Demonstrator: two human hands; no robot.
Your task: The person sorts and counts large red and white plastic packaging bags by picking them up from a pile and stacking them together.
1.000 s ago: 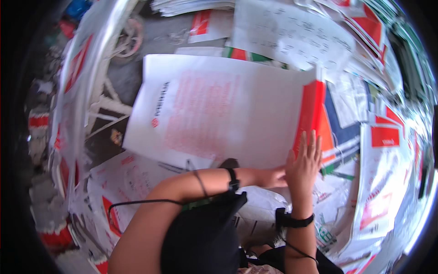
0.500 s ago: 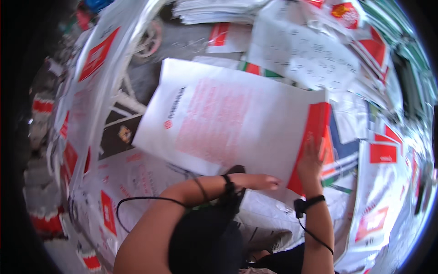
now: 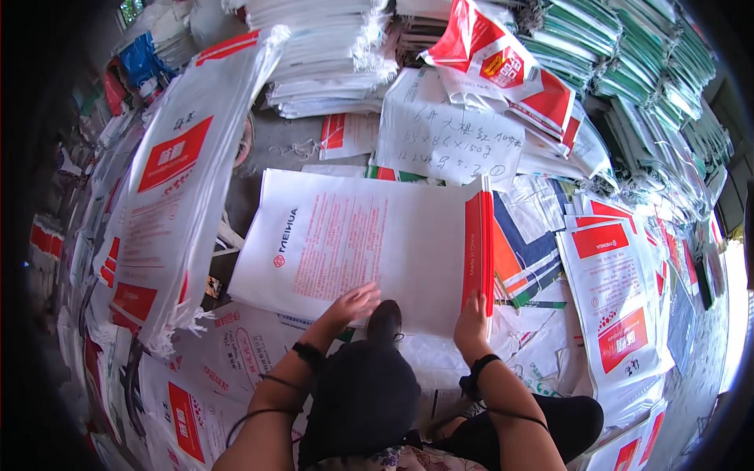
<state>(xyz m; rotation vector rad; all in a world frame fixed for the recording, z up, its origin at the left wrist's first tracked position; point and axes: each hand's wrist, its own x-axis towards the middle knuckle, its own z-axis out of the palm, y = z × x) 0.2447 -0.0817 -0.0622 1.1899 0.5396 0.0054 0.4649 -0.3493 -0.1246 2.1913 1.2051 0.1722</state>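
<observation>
A flat white woven sack [image 3: 424, 235], with pink print and a red band [image 3: 481, 243] along its right end, lies before me, apparently atop others. My left hand [image 3: 353, 304] rests at its near edge, fingers outstretched and holding nothing. At the near right corner is my right hand [image 3: 473, 320], its fingers laid along the red band. Between the hands, a dark shoe [image 3: 385, 320] reaches the sack's near edge.
Bundled white sacks [image 3: 330, 55] and green-edged sacks [image 3: 577, 39] are stacked behind. A tall sack bundle [image 3: 169, 188] leans at the left. More sacks [image 3: 605, 282] lie at the right, and a sheet with handwriting [image 3: 448, 129] lies beyond.
My left hand has moved left, away from the right hand, and its fingers have spread. My right hand has slid toward me along the red end. The view has shifted.
</observation>
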